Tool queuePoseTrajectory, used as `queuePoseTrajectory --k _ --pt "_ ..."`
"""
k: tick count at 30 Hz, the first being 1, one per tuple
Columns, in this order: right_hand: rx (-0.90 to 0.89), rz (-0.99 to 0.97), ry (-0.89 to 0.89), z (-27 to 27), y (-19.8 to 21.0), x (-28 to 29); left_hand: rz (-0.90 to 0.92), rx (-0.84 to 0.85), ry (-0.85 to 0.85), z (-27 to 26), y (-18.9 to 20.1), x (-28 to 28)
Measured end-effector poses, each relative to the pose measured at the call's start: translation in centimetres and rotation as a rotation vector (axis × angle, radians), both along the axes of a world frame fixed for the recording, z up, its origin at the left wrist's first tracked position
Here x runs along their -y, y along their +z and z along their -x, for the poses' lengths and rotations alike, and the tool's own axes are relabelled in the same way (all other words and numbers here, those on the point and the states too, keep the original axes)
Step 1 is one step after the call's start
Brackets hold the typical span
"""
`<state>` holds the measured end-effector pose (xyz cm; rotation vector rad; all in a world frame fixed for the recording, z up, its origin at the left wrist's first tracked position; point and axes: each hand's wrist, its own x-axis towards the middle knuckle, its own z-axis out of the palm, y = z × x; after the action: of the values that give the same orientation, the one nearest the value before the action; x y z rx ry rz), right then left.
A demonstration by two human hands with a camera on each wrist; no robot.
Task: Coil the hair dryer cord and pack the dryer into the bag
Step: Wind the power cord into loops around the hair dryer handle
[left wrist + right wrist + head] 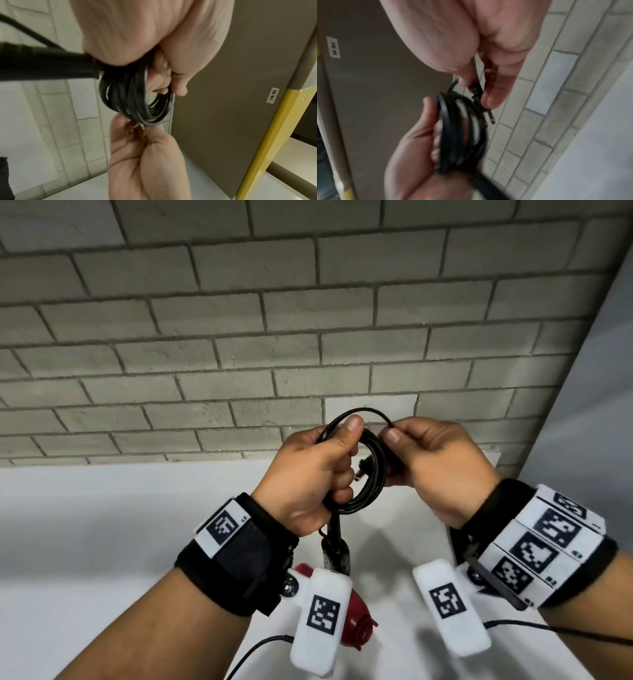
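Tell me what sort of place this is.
Probably a plain indoor work or storage corner, not a bathroom: a painted grey brick wall, a bare white table, and a brown panel with a handwritten label beside a yellow frame.

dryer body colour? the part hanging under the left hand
Dark red, on the hair dryer body, with a black handle above it. Head view shows it best.

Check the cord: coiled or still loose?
Nearly all coiled. The cord sits in stacked loops in the left hand; the right hand pinches the plug end, not yet tucked in.
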<state>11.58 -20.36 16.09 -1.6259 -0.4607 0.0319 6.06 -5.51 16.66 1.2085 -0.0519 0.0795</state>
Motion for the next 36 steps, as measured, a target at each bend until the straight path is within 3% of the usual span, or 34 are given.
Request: queuePoseTrajectory --k 4,10,15,21,30,34,36 --pt "-0.182 -0.277 0.064 1.2 0.5 -1.2 -0.036 -0.002 0.065 -0.3 -0.3 -0.1" --pt "-0.309 -0.401 0.044 1.6 0.1 -1.9 -0.176 0.034 0.136 -0.6 -1.1 0.1" --pt "-0.224 -0.320 0.181 1.8 -0.8 -1.7 -0.200 0.007 0.036 -0.3 -1.3 -0.1" --pt "-0.358 -0.390 0.277 1.5 -1.0 -1.5 -0.122 -0.044 -0.085 -0.2 -0.9 -0.5" --pt "-0.330 -0.432 0.258 1.8 -0.8 -1.3 -0.187 -0.059 -0.116 -0.2 -0.7 -0.4" --pt "-0.253 -0.438 0.157 1.9 -1.0 -1.8 -0.193 -0.015 -0.095 -0.4 -0.8 -0.4" --pt "-0.304 -0.487 0.185 1.9 -1.0 -1.9 -0.214 0.012 -0.097 -0.4 -0.9 -0.4"
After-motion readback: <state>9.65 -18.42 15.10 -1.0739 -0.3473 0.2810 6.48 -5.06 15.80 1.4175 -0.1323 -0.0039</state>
